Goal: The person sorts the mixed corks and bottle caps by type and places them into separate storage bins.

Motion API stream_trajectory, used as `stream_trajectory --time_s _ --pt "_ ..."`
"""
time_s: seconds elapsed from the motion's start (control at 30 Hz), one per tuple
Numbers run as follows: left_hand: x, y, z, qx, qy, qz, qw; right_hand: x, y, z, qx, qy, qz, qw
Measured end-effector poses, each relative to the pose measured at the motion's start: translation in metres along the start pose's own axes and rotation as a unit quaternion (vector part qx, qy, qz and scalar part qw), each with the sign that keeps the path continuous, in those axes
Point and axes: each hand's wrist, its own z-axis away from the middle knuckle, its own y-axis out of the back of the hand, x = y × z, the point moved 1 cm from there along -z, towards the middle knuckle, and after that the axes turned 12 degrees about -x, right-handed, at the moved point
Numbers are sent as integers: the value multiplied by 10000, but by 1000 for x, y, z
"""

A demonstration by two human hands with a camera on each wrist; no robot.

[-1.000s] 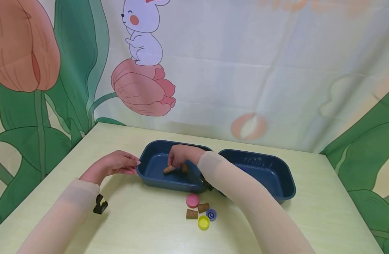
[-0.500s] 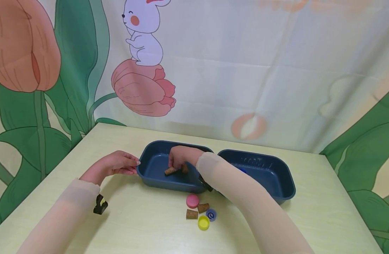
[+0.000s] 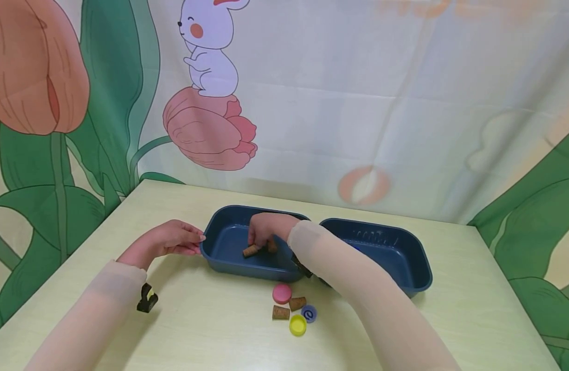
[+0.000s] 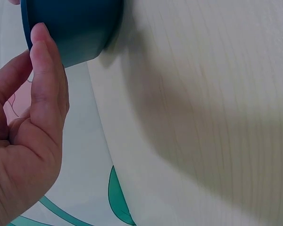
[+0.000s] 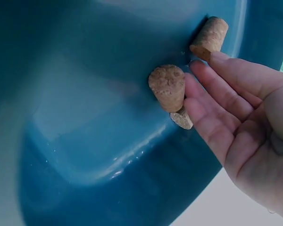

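My left hand [image 3: 175, 238] touches the outside of the left end of the left dark blue bin [image 3: 247, 269], at its rim. In the left wrist view its fingers lie fairly straight along the bin's outer wall [image 4: 78, 28]. Inside that bin, my right hand [image 3: 266, 228] reaches down among corks. The right wrist view shows the thumb touching one cork [image 5: 211, 37], while other fingertips touch a second cork [image 5: 166, 87]. Part of a third cork [image 5: 181, 118] peeks out below that one. The right hand's fingers are extended, and no cork is pinched between them.
A second dark blue bin [image 3: 425, 257] stands to the right, partly hidden by the right sleeve [image 3: 354, 273]. On the table [image 3: 210, 330] in front lie a pink cap [image 3: 282, 293], two corks [image 3: 281, 313], a purple cap [image 3: 309, 313] and a yellow cap [image 3: 298, 325].
My right hand has shifted slightly right inside the left bin, and the corks by its fingers have moved a little with it. The left hand has stayed in place.
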Motion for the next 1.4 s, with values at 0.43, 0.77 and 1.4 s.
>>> stream_trajectory --time_s 0.43,0.77,1.4 --pt "0 1 0 -8 -3 -124 9999 0 23 38 553 469 196 9972" --pt "2 0 0 -40 68 -66 9999 -1 37 114 1252 1109 -45 9859" --pt "0 1 0 -85 -87 -96 9999 40 -36 226 2231 984 -930 9653"
